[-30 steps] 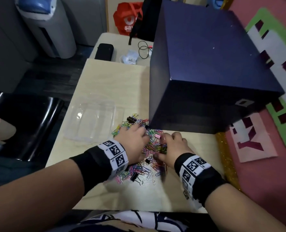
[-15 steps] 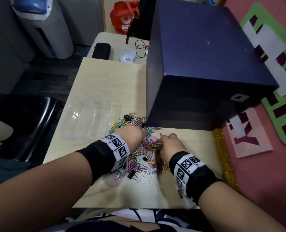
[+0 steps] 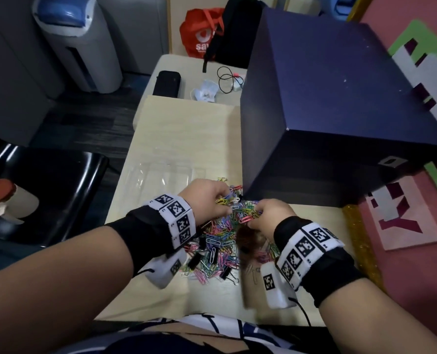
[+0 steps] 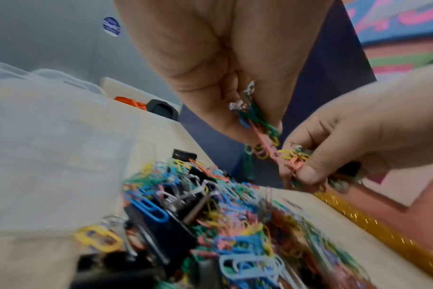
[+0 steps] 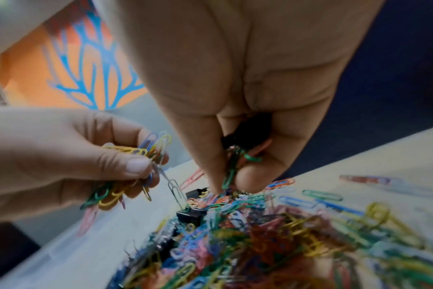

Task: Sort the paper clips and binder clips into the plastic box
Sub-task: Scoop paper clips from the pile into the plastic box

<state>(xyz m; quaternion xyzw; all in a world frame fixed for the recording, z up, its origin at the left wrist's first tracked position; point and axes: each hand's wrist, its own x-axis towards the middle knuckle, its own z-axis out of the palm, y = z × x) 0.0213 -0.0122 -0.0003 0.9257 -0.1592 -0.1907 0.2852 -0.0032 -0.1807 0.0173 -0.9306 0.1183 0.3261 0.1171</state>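
Both hands are working over the heap of coloured paper clips [image 3: 222, 241] lying on the desk [image 3: 186, 139] near its front edge, just before the big navy box [image 3: 335, 103]. The left hand [image 3: 204, 200] is pinching a tangled bunch of clips, its grip clamped on them above the heap; the right hand [image 3: 268, 215] is likewise clamped on a bunch, and the right wrist view shows something black tucked in that grip too — possibly a binder clip, though I cannot tell.

The clear plastic box [image 3: 161, 175] is sitting open toward the desk's left edge, just beside the heap, and appears to be holding nothing yet.

The paper clips are likely to be light, stiff wire with a slick coating — they are hooking into one another, so a pinch is probably dragging up chains rather than single clips. The black binder clips [image 3: 194, 260] are sitting among them, heavier and springy; the folded body looks like the surest hold, since the wire handles swing.

As for writing, the red bag [image 3: 199, 34] beyond the desk's far edge is showing white letters that read "sav", the rest hidden.
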